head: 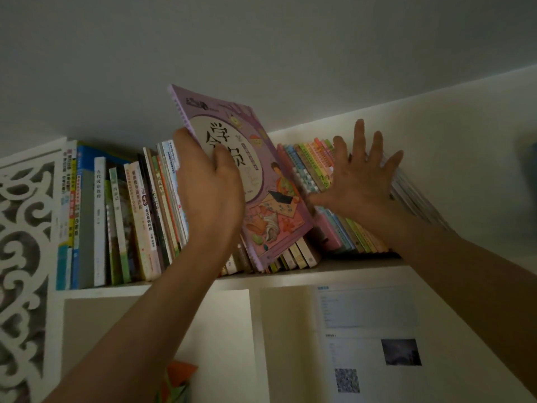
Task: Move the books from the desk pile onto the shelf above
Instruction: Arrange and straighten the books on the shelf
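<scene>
Left hand (210, 187) grips the purple book (250, 170) by its spine edge, thumb across the cover, fingers wrapped behind. Book is tilted, top leaning toward 11 o'clock, bottom corner already down among the short books (293, 257) at the shelf (180, 283) front, roughly frame centre. Right hand (361, 181) is spread flat, fingers wide, pressing the leaning stack (313, 167) at 2 o'clock back to hold a gap. It holds nothing.

Upright row (116, 222) at 9 o'clock looks tightly packed, so the slot is between that row and the leaning stack.

To do this step well, my read:
- keep the right palm pushing the stack toward 3 o'clock until the book is seated
- rotate the book upright, then slide it straight back
- watch the bottom corner (it may snag on the short books underneath)
- release the stack slowly, or it could slump onto the new book

Desk pile isn't in view, so can't tell how many remain.
</scene>
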`<state>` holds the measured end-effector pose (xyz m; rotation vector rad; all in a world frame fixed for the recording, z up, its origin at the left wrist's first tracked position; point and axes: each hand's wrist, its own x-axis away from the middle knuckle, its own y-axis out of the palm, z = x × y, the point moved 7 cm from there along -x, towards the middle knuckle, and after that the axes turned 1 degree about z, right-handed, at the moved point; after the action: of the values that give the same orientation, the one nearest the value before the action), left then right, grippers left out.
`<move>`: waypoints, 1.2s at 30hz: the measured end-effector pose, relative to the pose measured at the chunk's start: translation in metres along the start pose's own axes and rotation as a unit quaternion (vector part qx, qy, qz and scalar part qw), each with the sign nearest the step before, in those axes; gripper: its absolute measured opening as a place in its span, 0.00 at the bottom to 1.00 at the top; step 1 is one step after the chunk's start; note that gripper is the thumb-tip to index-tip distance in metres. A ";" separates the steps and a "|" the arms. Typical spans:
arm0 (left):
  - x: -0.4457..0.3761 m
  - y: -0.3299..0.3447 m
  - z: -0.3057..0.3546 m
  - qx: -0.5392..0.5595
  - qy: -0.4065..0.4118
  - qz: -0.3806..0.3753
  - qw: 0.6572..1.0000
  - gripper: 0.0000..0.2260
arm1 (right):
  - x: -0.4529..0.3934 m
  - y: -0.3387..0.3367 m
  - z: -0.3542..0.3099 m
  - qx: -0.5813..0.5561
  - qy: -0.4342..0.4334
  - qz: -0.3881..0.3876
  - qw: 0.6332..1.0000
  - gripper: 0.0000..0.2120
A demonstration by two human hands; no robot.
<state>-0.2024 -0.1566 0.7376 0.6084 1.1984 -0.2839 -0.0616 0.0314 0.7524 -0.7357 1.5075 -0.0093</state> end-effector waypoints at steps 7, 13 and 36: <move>0.002 0.017 -0.005 -0.129 -0.002 -0.005 0.992 0.14 | -0.002 0.001 0.005 0.013 0.005 0.001 1.000 0.57; 0.011 0.017 -0.011 -0.255 -0.006 -0.017 0.967 0.19 | 0.000 -0.002 0.004 0.010 0.005 0.003 1.000 0.56; 0.032 0.084 -0.071 -0.360 0.114 -0.279 0.883 0.36 | 0.018 -0.001 -0.014 -0.039 -0.061 -0.043 0.996 0.56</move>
<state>-0.2033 -0.0446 0.7159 -0.3817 1.5736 -0.2248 -0.0714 0.0167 0.7381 -0.8486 1.3660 0.0294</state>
